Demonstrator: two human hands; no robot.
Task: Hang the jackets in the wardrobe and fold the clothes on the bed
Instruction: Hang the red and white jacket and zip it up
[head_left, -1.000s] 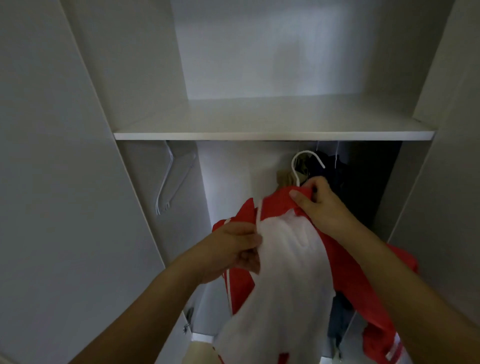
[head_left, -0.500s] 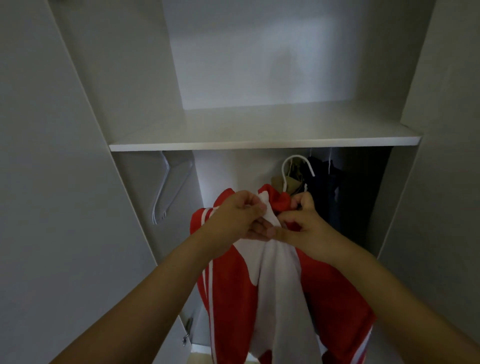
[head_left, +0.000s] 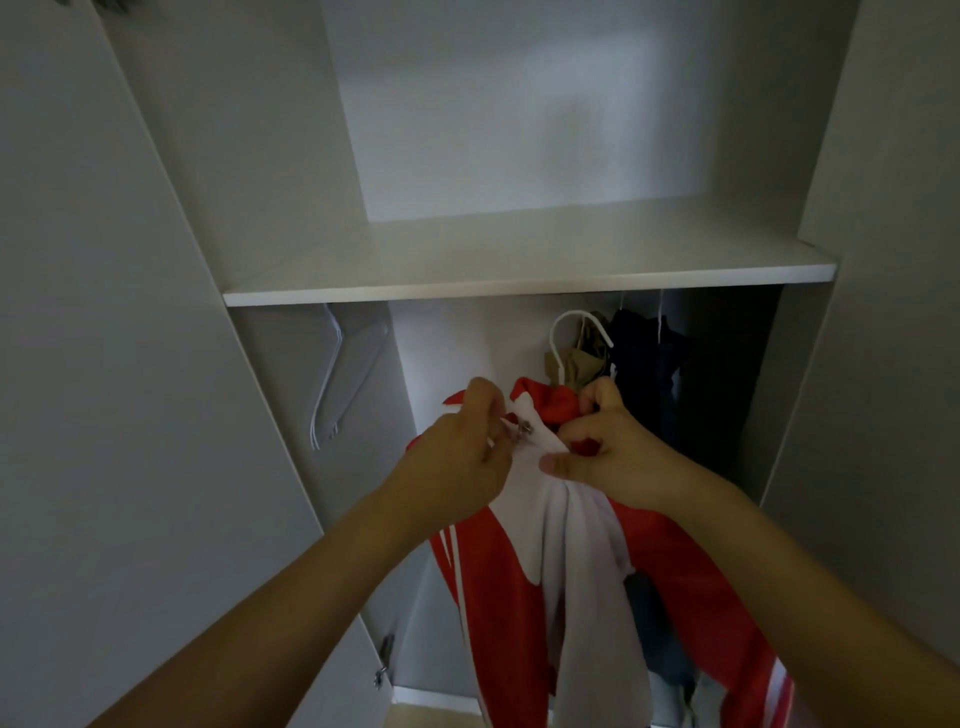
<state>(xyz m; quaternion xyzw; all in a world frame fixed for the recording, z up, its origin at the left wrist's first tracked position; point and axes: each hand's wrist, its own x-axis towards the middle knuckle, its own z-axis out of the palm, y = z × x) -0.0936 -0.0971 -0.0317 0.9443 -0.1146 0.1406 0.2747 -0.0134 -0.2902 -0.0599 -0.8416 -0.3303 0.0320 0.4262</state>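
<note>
Head view looks into an open wardrobe (head_left: 519, 156), where a red and white jacket (head_left: 524, 571) hangs down below the white shelf (head_left: 519, 283) in the middle of the hanging space. The left hand (head_left: 457, 457) pinches the white collar edge with curled fingers, right beside a small metal zipper pull (head_left: 523, 429). The right hand (head_left: 613, 447) grips the red collar, fingers curled, thumb stretched over the white panel (the two hands sit close together, not touching). A white hanger hook (head_left: 566, 332) rises just behind the collar, with tan and dark garments (head_left: 644, 364) beside it. An empty hanger (head_left: 337, 384) hangs at the left wall.
</note>
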